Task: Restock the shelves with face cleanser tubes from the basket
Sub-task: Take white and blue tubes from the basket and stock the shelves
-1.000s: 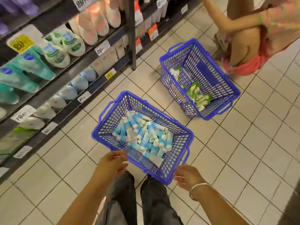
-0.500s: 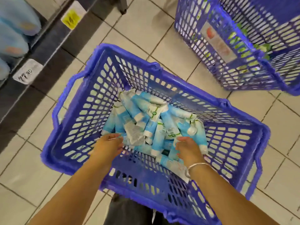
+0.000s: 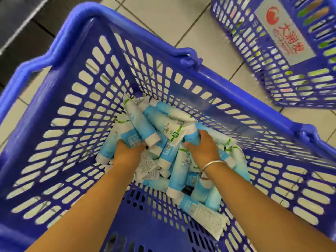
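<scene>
A pile of blue-and-white face cleanser tubes [image 3: 163,128] is seen inside a blue basket [image 3: 60,99]. Tubes in the pile are clasped by the left hand [image 3: 128,151] and right hand [image 3: 203,148], each grip curled closed.

Both hands reach into a blue plastic basket [image 3: 76,99] holding a heap of blue-and-white cleanser tubes [image 3: 163,128]. The left hand [image 3: 128,151] grips tubes at the heap's left; the right hand [image 3: 203,148], a silver bangle [image 3: 211,165] on its wrist, closes around one on the right. A second blue basket [image 3: 283,57] stands on the tiled floor [image 3: 209,33] at upper right.
</scene>
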The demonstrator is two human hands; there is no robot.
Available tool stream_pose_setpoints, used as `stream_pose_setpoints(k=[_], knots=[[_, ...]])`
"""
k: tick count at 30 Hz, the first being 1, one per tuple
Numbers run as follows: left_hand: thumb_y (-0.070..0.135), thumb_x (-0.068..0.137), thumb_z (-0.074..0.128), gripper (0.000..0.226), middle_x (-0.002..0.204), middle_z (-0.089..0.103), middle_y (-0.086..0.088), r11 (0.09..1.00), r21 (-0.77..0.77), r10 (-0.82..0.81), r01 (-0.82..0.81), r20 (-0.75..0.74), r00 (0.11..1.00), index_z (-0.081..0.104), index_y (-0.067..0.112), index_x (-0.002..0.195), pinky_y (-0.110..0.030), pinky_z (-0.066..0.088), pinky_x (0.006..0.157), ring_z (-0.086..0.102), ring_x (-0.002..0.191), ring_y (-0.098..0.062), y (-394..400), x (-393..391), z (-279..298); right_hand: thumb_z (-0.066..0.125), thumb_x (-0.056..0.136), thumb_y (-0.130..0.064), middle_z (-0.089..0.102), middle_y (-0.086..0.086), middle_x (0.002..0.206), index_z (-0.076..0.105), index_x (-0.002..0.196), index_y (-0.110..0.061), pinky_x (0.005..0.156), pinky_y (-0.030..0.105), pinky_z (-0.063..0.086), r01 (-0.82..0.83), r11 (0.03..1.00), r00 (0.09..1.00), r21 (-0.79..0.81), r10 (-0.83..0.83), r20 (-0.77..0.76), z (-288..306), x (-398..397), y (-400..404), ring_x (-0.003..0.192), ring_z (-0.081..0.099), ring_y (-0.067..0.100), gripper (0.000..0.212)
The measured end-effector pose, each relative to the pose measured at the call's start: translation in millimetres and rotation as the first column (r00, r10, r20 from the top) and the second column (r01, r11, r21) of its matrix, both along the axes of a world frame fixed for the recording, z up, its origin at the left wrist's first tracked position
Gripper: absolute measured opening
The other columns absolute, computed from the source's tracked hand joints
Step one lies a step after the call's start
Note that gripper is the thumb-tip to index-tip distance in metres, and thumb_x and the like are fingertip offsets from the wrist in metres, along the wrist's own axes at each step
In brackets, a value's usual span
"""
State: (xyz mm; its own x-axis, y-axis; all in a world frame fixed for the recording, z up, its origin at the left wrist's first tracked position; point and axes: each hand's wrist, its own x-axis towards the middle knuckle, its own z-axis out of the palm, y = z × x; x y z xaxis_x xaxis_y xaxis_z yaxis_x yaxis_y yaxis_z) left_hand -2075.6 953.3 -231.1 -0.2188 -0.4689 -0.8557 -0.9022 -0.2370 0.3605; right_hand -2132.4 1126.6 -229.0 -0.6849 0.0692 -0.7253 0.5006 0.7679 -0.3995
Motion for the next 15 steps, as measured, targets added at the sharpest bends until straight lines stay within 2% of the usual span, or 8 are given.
stream_pose_setpoints(k=[2, 5, 7, 10, 12, 15], knots=[[0.015, 0.084, 0.066, 0.031, 0.083, 0.056, -0.002, 1.0, 0.008, -0.006, 0.006, -0.008, 1.0, 0.044, 0.013, 0.105, -0.03, 0.046, 0.062, 0.056, 0.073, -0.019, 1.1, 0.1, 5.3, 0.067, 0.082, -0.02, 0.057, 0.016, 0.12, 0.052, 0.118, -0.004, 0.091, 0.038, 0.043, -0.06, 0.998, 0.998, 0.013, 0.06, -0.008, 1.0, -0.3, 1.2, 0.11, 0.054, 0.033, 0.043], [0.014, 0.083, 0.067, 0.031, 0.098, 0.059, -0.009, 0.999, 0.043, -0.019, 0.02, -0.013, 1.0, 0.047, 0.012, 0.107, -0.043, 0.051, 0.08, 0.059, 0.09, -0.029, 2.7, 5.9, 25.9, 0.069, 0.079, -0.017, 0.057, 0.019, 0.115, 0.055, 0.115, -0.002, 0.09, 0.04, 0.044, -0.167, 0.985, 0.984, 0.033, 0.168, -0.056, 18.6, 6.2, 4.7, 0.107, 0.055, 0.034, 0.041], [0.013, 0.084, 0.066, 0.035, 0.101, 0.061, -0.01, 0.995, 0.097, -0.015, 0.018, -0.024, 1.0, 0.048, 0.011, 0.114, -0.044, 0.05, 0.082, 0.06, 0.094, -0.03, 4.2, 10.5, 48.7, 0.071, 0.079, -0.014, 0.053, 0.016, 0.116, 0.055, 0.117, -0.004, 0.092, 0.035, 0.042, -0.139, 0.99, 0.984, -0.007, 0.137, -0.114, 43.2, 13.2, 7.3, 0.107, 0.052, 0.029, 0.043], [0.01, 0.084, 0.065, 0.032, 0.104, 0.063, -0.013, 0.979, 0.203, 0.003, 0.008, -0.055, 0.998, 0.05, 0.013, 0.112, -0.048, 0.051, 0.086, 0.061, 0.095, -0.031, 6.0, 14.8, 91.7, 0.072, 0.078, -0.011, 0.057, 0.003, 0.102, 0.056, 0.11, -0.01, 0.082, 0.023, 0.046, 0.128, 0.97, 0.984, -0.207, -0.15, -0.093, 97.7, 17.1, 9.8, 0.092, 0.054, 0.016, 0.036], [0.01, 0.083, 0.066, 0.03, 0.106, 0.064, -0.014, 0.97, 0.244, 0.015, 0.003, -0.07, 0.997, 0.051, 0.014, 0.11, -0.051, 0.05, 0.089, 0.062, 0.097, -0.032, 4.3, 15.2, 124.1, 0.072, 0.077, -0.01, 0.064, -0.003, 0.091, 0.058, 0.102, -0.014, 0.068, 0.016, 0.051, 0.361, 0.863, 0.926, -0.353, -0.377, 0.027, 136.9, 16.5, 11.1, 0.081, 0.061, 0.009, 0.029], [0.008, 0.083, 0.066, 0.032, 0.108, 0.064, -0.016, 0.955, 0.295, 0.055, -0.018, -0.117, 0.992, 0.053, 0.012, 0.112, -0.055, 0.049, 0.09, 0.062, 0.098, -0.034, -3.6, 12.7, 177.4, 0.067, 0.08, -0.009, 0.071, -0.01, 0.082, 0.062, 0.096, -0.019, 0.057, 0.014, 0.052, 0.556, 0.7, 0.821, -0.448, -0.546, 0.167, 195.7, 11.9, 7.6, 0.072, 0.068, 0.002, 0.02]])
